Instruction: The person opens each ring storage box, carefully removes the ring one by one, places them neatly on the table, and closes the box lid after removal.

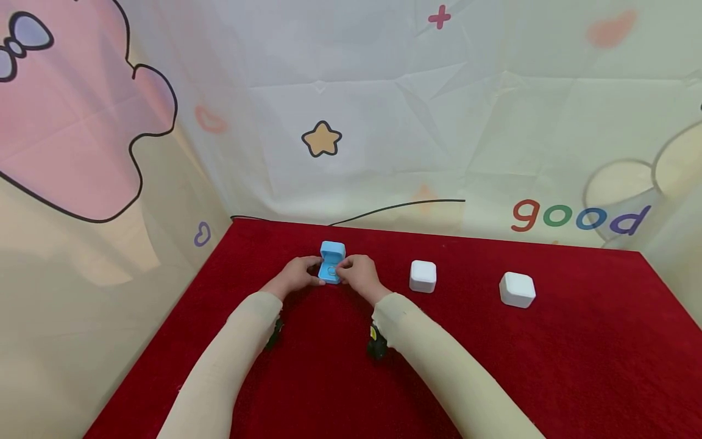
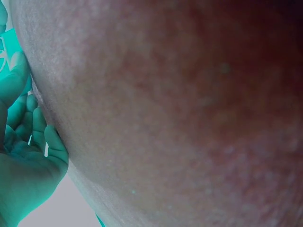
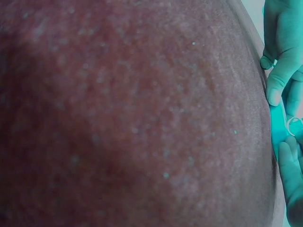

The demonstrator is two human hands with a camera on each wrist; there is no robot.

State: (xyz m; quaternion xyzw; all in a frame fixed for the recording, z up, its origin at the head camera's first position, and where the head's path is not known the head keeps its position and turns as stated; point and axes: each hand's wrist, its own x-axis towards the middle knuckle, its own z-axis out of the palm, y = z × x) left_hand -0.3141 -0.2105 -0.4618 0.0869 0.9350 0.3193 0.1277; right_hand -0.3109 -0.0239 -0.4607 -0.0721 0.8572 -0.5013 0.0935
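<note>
A small light-blue ring box point(image 1: 332, 251) stands on the red cloth with its lid raised at the back. At its left side is my left hand point(image 1: 297, 274), thumb at the front corner and fingers farther back, holding the box. A thin ring point(image 1: 331, 271) shows at the box's base, and in the right wrist view the ring point(image 3: 294, 126) appears as a pale circle. My right hand point(image 1: 359, 274) comes in from the right and pinches the ring with thumb and forefinger. In the left wrist view, my left hand point(image 2: 28, 161) has its thumb on the box.
Two white rounded boxes stand to the right: a nearer white box point(image 1: 423, 276) and a farther white box point(image 1: 517, 289). Red cloth point(image 1: 318, 378) covers the table. A printed curtain point(image 1: 373, 152) hangs behind and along the left edge. Skin fills most of both wrist views.
</note>
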